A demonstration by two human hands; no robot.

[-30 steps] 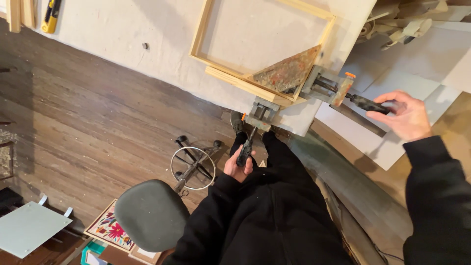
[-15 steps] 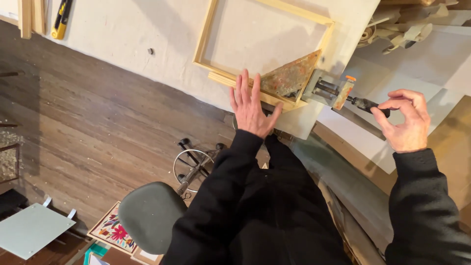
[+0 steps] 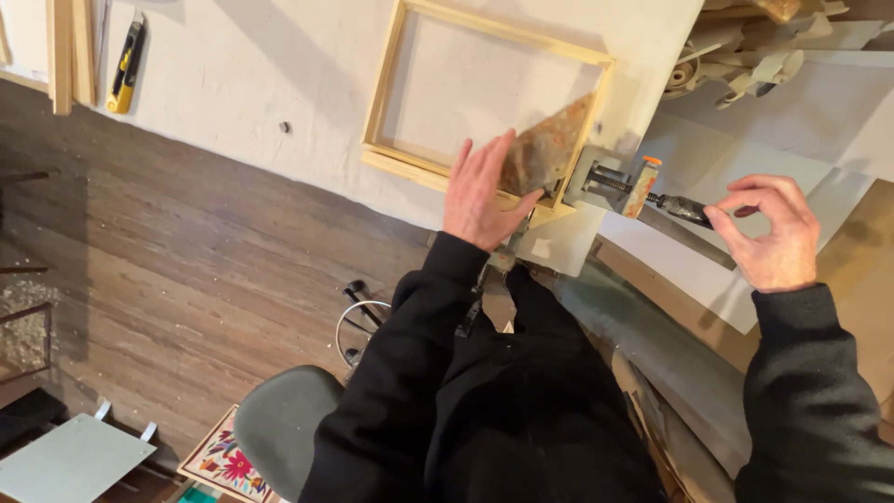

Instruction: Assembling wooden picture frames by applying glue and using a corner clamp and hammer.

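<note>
**Corner clamp on wooden frame, both hands engaged**

Hidden/unclear: lower corner of wooden frame buried under rusty triangular plate and left hand. Clamp body partly visible at centre right; second screw below the corner mostly masked by sleeve and torso. Contact between right fingertips and handle tip hard to confirm. Clutter at upper right cut off by frame edge, not identifiable.

Hands: left hand flat, fingers spread apart, pressing on frame rail and plate edge, gripping nothing. Right hand at centre right, thumb and forefinger pinched together at end of dark screw handle.

Surface/room: white tabletop filling upper frame, dark wood-plank floor at left and centre.

Around: yellow utility knife and wood strips at upper left, well apart from frame. Grey-green stool seat at bottom centre, pale panel at lower left. Black sleeves blocking lower centre.
</note>
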